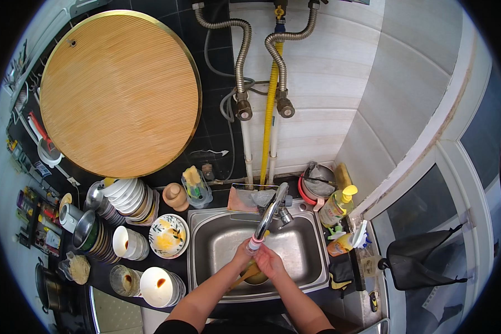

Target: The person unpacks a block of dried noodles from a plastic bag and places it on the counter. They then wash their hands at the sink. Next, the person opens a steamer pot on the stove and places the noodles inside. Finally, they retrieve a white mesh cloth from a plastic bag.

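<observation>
My left hand (pixel 244 253) and my right hand (pixel 269 261) are together under the chrome faucet (pixel 271 213), over the stainless steel sink (pixel 208 250). The fingers of my left hand are beside the pink-and-clear nozzle (pixel 254 244) at the spout's tip; whether they grip it is unclear. My right hand is palm up and cupped just right of the nozzle, with nothing visible in it. Below my hands a metal bowl (pixel 256 279) lies in the sink, partly hidden, with a wooden utensil (pixel 244 277) slanting across it.
Stacked bowls (pixel 130 244) and plates (pixel 125 198) crowd the counter at left, beside a wooden mortar (pixel 175 197) and a plastic utensil holder (pixel 197 190). Right of the sink stand a yellow-capped pump bottle (pixel 336 206) and a spray bottle (pixel 341 244). A red basin (pixel 304 194) sits behind.
</observation>
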A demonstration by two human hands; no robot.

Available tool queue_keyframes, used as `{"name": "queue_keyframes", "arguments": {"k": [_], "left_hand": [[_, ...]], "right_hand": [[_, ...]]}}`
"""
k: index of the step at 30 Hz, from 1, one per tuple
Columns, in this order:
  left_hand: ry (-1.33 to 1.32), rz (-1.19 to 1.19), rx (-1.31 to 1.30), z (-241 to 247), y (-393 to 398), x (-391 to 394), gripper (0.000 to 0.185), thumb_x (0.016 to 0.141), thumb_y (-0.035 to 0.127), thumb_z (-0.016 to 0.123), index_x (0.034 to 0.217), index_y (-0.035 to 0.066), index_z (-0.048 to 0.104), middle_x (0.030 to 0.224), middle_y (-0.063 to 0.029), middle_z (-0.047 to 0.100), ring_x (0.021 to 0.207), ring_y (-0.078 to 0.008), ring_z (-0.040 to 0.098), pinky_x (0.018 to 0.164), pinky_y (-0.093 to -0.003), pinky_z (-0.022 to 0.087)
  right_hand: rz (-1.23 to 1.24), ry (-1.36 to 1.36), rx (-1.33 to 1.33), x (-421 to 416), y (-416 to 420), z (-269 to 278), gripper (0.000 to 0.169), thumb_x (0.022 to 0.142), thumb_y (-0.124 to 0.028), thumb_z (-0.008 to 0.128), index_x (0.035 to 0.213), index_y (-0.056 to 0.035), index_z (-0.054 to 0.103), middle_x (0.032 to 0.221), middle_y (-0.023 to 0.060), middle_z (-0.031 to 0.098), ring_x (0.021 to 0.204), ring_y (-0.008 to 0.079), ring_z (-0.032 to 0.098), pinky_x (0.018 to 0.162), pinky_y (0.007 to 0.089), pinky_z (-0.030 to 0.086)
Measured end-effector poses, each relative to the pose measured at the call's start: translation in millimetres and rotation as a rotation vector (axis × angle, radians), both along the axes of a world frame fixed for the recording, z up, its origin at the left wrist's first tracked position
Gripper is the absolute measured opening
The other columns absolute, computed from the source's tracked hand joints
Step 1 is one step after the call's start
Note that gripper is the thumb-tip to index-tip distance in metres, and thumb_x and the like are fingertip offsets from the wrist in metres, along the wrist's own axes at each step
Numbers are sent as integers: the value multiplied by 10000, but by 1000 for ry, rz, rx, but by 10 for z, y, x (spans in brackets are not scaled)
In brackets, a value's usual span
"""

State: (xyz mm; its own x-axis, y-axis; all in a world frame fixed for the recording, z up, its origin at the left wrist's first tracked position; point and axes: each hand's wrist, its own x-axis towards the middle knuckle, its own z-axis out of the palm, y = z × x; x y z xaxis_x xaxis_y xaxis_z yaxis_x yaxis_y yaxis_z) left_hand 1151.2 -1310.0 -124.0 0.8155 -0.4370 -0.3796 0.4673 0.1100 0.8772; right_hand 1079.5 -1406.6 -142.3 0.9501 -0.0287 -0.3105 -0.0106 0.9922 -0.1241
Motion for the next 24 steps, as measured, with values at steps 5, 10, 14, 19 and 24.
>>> {"name": "queue_keyframes", "arguments": {"k": [5, 10, 14, 19, 24], "left_hand": [[119, -3, -199, 220, -56, -77, 175, 830, 110, 636, 951, -1, 578, 899, -121, 628, 843, -241, 630, 762, -363, 520], [174, -107, -218, 195, -80, -51, 134, 857, 113, 588, 904, -11, 568, 879, -155, 633, 835, -283, 636, 784, -409, 513], [371, -185, -431, 225, -37, 23, 159, 848, 141, 603, 897, -5, 567, 915, -160, 630, 864, -282, 627, 794, -420, 505], [189, -131, -240, 273, -33, -44, 180, 819, 132, 643, 940, 15, 578, 948, -153, 627, 895, -265, 620, 793, -382, 507], [16, -50, 3, 236, -8, -44, 224, 875, 175, 575, 1032, 16, 561, 941, -143, 627, 894, -247, 625, 763, -343, 517]], "right_hand": [[-2, -132, 44, -87, 70, 102, 305, 888, -93, 495, 1191, -64, 483, 1248, 85, 521, 1170, 196, 483, 959, 325, 393], [27, -21, -96, -192, 35, 274, 328, 878, -62, 492, 1205, -67, 475, 1251, 77, 525, 1182, 210, 477, 990, 350, 377], [10, 36, 25, -169, -27, 307, 277, 862, -20, 502, 1138, -43, 514, 1178, 85, 552, 1124, 222, 509, 952, 355, 420], [43, -48, 136, -128, -81, 286, 298, 869, -37, 511, 1167, -40, 499, 1183, 87, 557, 1145, 227, 498, 982, 373, 391], [-2, -17, 76, -104, 120, 78, 289, 865, -6, 495, 1153, -35, 495, 1141, 105, 566, 1124, 238, 511, 986, 382, 396]]}}
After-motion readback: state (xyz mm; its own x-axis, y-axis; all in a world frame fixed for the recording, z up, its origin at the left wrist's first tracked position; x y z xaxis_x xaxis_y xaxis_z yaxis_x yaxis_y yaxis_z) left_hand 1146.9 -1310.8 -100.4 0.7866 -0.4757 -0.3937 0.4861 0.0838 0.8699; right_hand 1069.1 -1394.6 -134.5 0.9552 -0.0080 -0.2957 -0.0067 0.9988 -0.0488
